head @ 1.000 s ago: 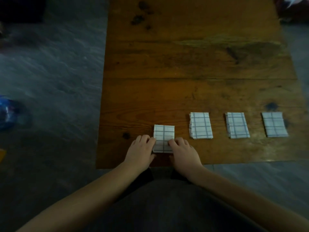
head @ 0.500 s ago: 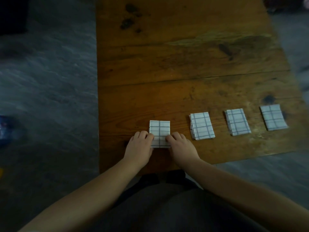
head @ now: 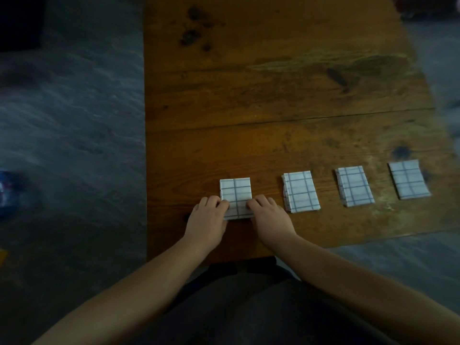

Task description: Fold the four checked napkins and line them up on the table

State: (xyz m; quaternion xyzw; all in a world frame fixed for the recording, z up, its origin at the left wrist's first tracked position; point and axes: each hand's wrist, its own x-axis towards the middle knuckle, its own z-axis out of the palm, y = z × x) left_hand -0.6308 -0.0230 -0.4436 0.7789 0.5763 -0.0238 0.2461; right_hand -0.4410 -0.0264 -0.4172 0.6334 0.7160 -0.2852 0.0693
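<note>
Since a moment ago the fourth napkin (head: 235,192) is sliding away from the near edge of the table (head: 273,95), towards the line of three folded napkins (head: 301,190) on its right. The left hand (head: 207,220) and right hand (head: 270,220) are gripping its sides with bent fingers. This is probably the last step: levelling it with the others, then releasing. Grey floor (head: 74,120) is surrounding the table.

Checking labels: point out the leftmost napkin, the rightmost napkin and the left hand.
leftmost napkin (head: 236,192): head view, its uncovered upper half.
rightmost napkin (head: 408,181): head view, centre of its top face.
left hand (head: 207,217): head view, its back.
</note>
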